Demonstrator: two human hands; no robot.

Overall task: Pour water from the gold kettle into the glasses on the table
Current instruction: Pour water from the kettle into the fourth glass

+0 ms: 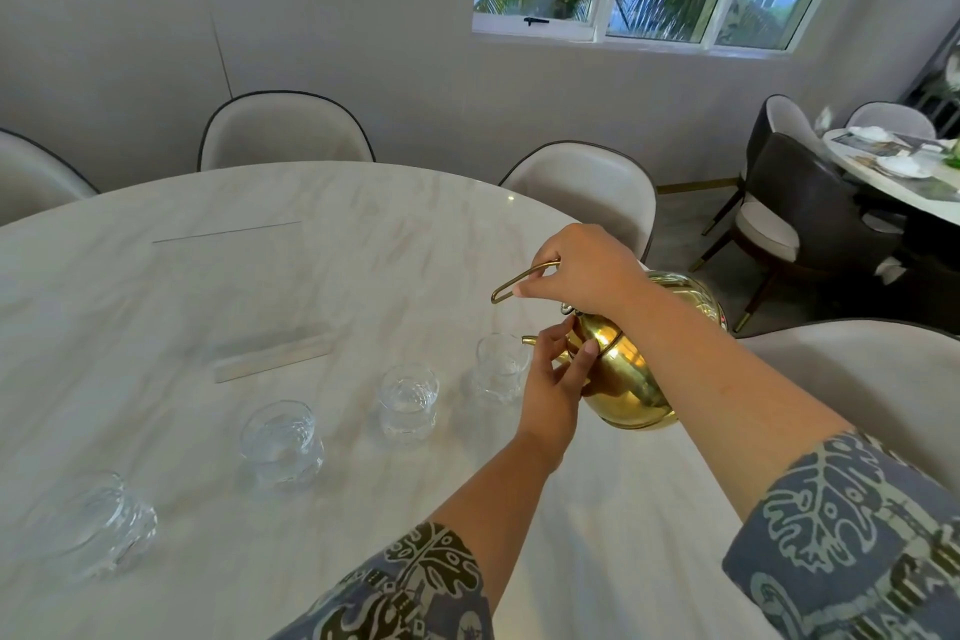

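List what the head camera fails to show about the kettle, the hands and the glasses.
- Gold kettle: lid hidden under the right hand; the right forearm covers part of the body.
- Spout tip: partly behind the left hand, so any water stream is unclear.
- Rightmost glass: fill level unreadable, clear glass on pale marble.
- Leftmost glass: blurred by wide-angle distortion.

The round gold kettle (pixel 623 374) is polished metal, mirror-glossy, with a thin gold wire handle (pixel 519 278). Four short clear tumblers, the nearest to the spout (pixel 501 366) among them, are smooth rippled glass. The pale marble-veined worktop (pixel 260 276) looks smooth with a soft sheen. The blue leaf-printed sleeves (pixel 841 535) are matt woven cloth.
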